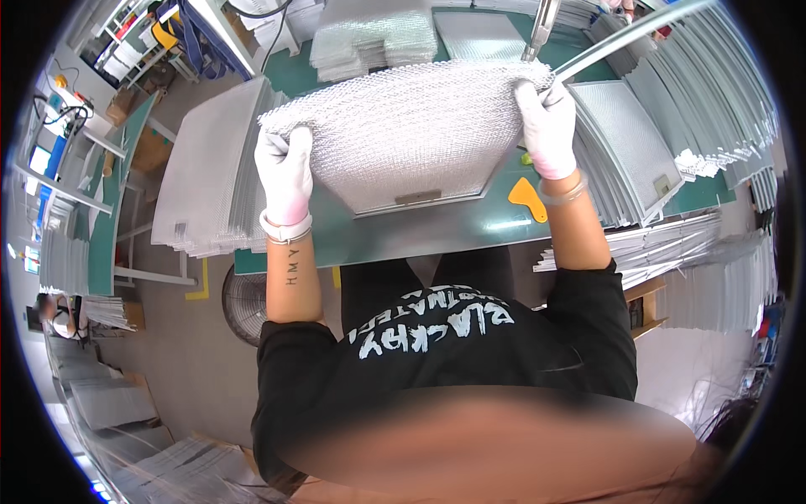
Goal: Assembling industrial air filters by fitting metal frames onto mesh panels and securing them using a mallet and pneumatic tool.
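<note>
A silvery metal mesh sheet (411, 126) is raised at its far edge above the green worktable (378, 239). My left hand (284, 164), in a white glove, pinches its far left corner between thumb and fingers. My right hand (547, 126), gloved too, grips the far right corner. At the near end, a thin metal frame edge (453, 202) with a small tan tab (418, 198) shows close to the table. Whether mesh and frame are joined, I cannot tell. A long pale metal strip (621, 42) runs up and right from behind my right hand.
A yellow scraper-like piece (527, 200) lies right of the mesh. Mesh panels are stacked at left (206, 168), right (625, 134) and at the back (374, 38). A slim metal tool (543, 29) points down near my right hand. A floor fan (243, 307) stands below the table.
</note>
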A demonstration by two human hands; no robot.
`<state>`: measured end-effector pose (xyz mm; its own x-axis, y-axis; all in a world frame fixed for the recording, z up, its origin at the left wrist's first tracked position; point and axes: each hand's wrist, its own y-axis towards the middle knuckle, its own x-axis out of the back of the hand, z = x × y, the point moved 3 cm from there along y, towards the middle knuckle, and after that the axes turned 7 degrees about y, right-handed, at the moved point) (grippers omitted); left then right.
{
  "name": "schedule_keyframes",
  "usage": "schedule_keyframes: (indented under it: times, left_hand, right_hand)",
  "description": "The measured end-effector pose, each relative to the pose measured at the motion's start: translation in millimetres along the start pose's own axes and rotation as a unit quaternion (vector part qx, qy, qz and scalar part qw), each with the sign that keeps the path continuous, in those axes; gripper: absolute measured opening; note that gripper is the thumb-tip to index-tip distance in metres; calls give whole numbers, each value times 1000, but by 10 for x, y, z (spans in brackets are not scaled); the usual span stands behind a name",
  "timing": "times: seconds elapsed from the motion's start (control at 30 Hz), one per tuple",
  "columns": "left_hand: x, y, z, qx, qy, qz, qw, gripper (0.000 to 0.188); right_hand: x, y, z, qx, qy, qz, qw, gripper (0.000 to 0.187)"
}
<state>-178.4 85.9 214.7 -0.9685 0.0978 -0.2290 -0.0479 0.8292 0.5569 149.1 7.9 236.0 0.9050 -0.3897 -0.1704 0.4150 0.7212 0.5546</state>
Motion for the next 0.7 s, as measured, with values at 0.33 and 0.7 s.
schedule_keyframes:
  times: [0.33,0.7]
  left_hand:
    - [-5,-190,72,-24,15,77,997,19]
    - [140,-316,158,-47,14,66,997,24]
  right_hand:
    - [105,-148,-288,-4,21,-31,999,29]
    - [32,-207,-104,29,21,-34,999,8]
